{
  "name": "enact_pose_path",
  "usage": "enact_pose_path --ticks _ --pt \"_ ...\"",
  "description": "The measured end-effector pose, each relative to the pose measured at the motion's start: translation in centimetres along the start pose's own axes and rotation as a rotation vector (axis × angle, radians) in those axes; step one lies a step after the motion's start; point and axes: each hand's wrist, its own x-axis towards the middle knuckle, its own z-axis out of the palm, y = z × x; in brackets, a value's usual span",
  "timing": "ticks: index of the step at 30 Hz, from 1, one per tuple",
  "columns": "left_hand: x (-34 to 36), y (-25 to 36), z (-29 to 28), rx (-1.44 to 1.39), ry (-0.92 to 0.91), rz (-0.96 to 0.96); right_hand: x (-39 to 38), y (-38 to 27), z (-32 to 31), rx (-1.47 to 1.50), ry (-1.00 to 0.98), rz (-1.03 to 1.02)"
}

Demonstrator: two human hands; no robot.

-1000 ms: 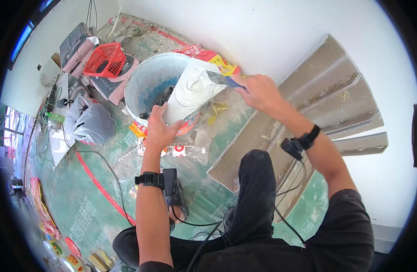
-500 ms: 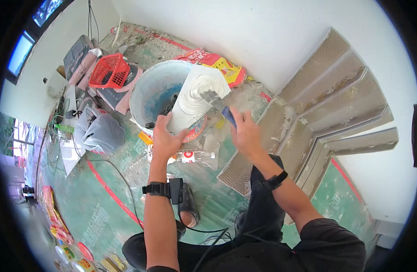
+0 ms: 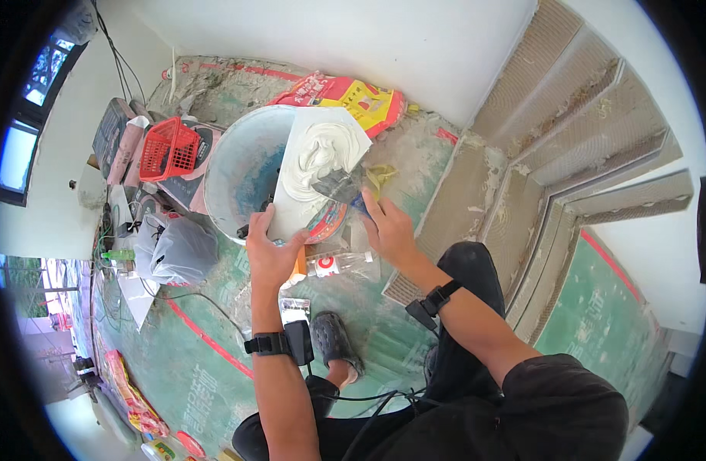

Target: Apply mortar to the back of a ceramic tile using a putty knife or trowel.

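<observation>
My left hand [image 3: 272, 257] grips the lower edge of a flat white board [image 3: 291, 207], thumb and fingers apart on either side of its corner. A thick swirl of white paste [image 3: 314, 150] covers much of the board. In my right hand [image 3: 389, 234] is a putty knife [image 3: 339, 187], its blue handle mostly hidden by the fingers. The grey blade lies at the lower right edge of the paste. Below the board stands a large pale bucket [image 3: 228, 154], blue-stained inside, with dark objects partly covered by the board.
Left of the bucket, a red plastic basket [image 3: 168, 150] rests on sacks, near a grey plastic bag [image 3: 176, 250]. A red and yellow sack [image 3: 360, 100] lies behind. A clear bottle [image 3: 345, 263] lies in front. Ribbed tan panels [image 3: 514, 207] line the right side; a cable [image 3: 214, 303] crosses the floor.
The putty knife has moved toward me and its blade has turned, now at the paste's lower edge. The paste's round swirl has become more uneven. The whole view has shifted slightly.
</observation>
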Motion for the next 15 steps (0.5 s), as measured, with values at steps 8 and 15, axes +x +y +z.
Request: enact_pose_path --ticks 8,15 --pt "0.0 0.5 -0.4 0.041 -0.022 -0.015 -2.5 0.9 0.1 -0.015 0.018 0.038" --pt "0.0 0.0 0.2 0.052 -0.011 0.005 -4.9 1.2 -2.7 -0.085 -0.058 0.099"
